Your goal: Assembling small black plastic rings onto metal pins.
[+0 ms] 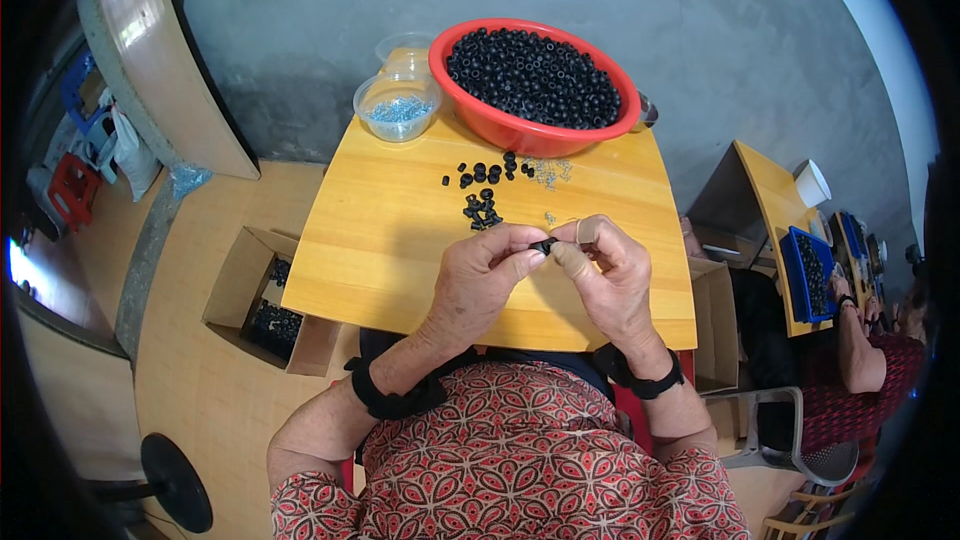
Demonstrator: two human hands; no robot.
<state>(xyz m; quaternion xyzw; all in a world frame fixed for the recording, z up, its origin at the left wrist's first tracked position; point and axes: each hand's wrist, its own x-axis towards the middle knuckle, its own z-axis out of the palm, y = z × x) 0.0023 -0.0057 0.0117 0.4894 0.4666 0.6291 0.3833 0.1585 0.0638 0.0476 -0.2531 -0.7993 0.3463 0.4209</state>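
Note:
Over the near half of the wooden table, my left hand (478, 275) and my right hand (610, 270) meet, fingertips pinched. Between them is a small black plastic part (544, 246), partly hidden by the fingers, and both hands grip it. A tan band wraps a finger of my right hand. Just beyond my left hand lies a small pile of black parts (482, 208), with more loose black pieces (486, 174) farther back. Small silvery screws (548, 172) are scattered beside those pieces, and a few lie close to my fingertips.
At the table's (350, 260) back stand a red basin (500, 120) heaped with black parts and a clear tub (398, 105) of small silvery pieces. A cardboard box (235, 280) sits on the floor at left. Another person (870, 370) works at right by a blue tray (808, 275).

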